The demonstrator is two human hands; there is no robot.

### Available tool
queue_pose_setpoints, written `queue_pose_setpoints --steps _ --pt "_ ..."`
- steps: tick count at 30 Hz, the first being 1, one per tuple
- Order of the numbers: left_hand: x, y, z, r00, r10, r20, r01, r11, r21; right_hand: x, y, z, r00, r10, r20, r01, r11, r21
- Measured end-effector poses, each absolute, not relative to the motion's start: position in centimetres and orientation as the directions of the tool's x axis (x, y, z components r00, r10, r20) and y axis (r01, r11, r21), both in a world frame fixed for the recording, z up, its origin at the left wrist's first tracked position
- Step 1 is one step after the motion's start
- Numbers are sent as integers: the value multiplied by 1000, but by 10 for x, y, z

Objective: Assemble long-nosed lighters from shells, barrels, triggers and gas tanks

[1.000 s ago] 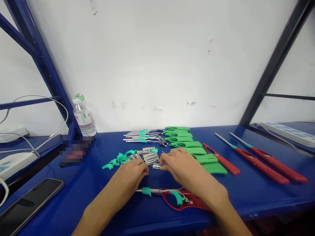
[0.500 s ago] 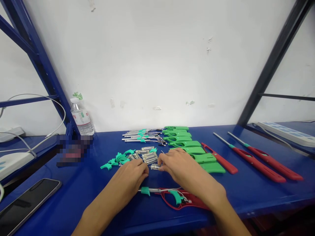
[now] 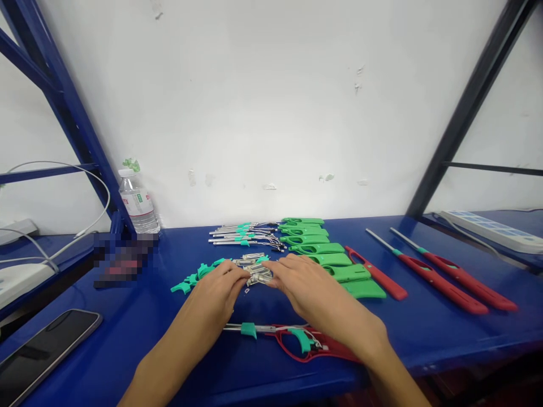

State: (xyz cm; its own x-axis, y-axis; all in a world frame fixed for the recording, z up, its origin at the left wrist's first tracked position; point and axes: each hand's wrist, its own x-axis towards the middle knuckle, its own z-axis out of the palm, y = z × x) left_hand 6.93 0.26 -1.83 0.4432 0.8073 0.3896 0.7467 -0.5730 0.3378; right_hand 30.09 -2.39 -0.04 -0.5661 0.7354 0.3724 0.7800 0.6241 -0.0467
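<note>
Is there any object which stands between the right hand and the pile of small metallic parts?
Nothing visible does. The right hand has its fingertips at the right edge of the pile; the left hand is at the opposite side, not in between.

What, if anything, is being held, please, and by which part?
It cannot be told: the left hand and right hand are at the small silvery parts, but any hold is hidden.

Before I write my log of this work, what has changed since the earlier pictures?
The left hand has moved forward, away from the body, up to the small metal parts; the right hand has edged forward too. Whether either took or released anything is hidden. The front red handle, green handles and red lighters stayed put.
</note>
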Motion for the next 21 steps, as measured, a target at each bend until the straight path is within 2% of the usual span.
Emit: queue_pose_setpoints --steps 4,7,9,11,16,21 --pt "72 -4 -8 380 809 448 697 -569 436 301 -23 2 -508 753 418 763 619 -187" --pt "74 -11 0 288 861 418 604 -502 618 301 -24 9 -373 800 470 676 581 -453" --pt "76 -15 5 236 907 349 513 -421 748 303 -25 16 -307 842 444 554 537 -635" --pt "77 -19 11 209 936 283 440 -349 827 304 -26 22 -294 866 404 432 497 -752" --pt "80 -26 20 209 949 238 331 -298 895 305 -28 30 -327 868 374 293 469 -833" --pt "82 -30 25 181 954 241 269 -284 920 302 -29 29 -279 878 389 357 471 -807"
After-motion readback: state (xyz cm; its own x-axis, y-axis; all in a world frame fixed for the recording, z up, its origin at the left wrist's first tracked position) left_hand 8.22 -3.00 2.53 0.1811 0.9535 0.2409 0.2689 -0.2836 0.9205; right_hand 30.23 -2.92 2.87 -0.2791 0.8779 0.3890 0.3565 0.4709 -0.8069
